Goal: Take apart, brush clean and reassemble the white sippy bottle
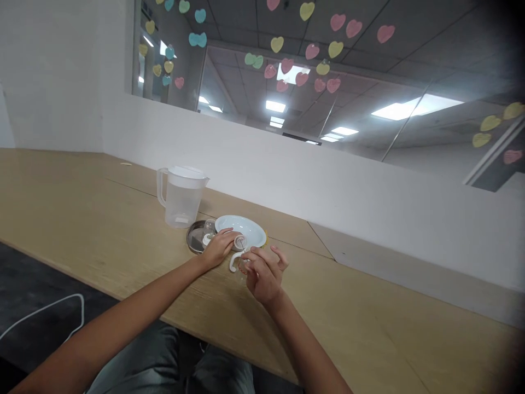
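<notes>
My left hand [220,248] has its fingers closed on a small round clear container [240,242] in front of the white bowl [258,232]. Close on its right, my right hand [262,271] pinches a thin stick-like tool [243,248] whose tip is at the container's opening. A white curved handle [233,262] shows just below the container, between the hands. Under my right fingers is a small clear item with red marks [241,266], partly hidden. Left of the bowl, a round metal tray [192,241] bears a clear item with a white part [207,238].
A translucent lidded pitcher [183,200] stands behind the tray on the wooden table [135,230]. Behind the table is a white wall with a window bearing heart-shaped notes. A white cable [53,301] hangs at the lower left, below the table edge.
</notes>
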